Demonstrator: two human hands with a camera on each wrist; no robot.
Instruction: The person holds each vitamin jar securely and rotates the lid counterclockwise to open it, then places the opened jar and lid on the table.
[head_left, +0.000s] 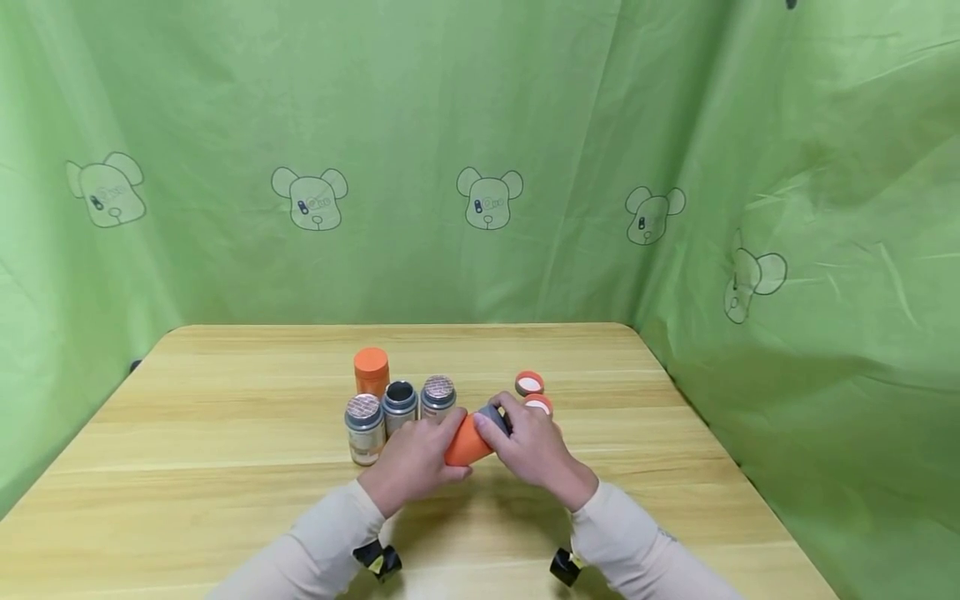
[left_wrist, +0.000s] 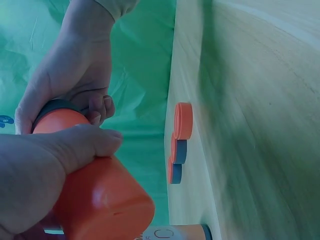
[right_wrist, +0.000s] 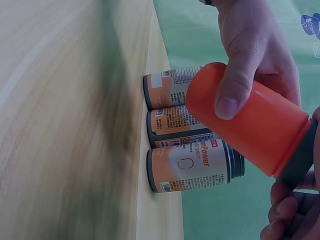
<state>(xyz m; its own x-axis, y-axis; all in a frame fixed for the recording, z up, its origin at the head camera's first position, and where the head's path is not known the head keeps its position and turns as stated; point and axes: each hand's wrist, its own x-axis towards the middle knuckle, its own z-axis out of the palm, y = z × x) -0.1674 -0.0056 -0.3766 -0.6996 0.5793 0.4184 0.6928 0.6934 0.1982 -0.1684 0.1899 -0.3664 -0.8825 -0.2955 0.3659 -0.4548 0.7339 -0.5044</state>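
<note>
Close by, the L hand (head_left: 414, 467) holds an orange bottle (head_left: 467, 443) & the R hand (head_left: 534, 446) grips its dark gray cap (head_left: 497, 417). The bottle is tipped, btwn both hands, up above the desk (head_left: 225, 500). Just past it on the L stand 3 jars (right_wrist: 180, 120) close together: 2 w/ shiny tops, the mid one w/ an open, dark mouth. On the R, 3 small lids (left_wrist: 185, 121) lie near each other. Behind the jars is an orange pot (head_left: 371, 371). Way back hangs a green cloth (head_left: 405, 100) w/ bear faces.
</note>
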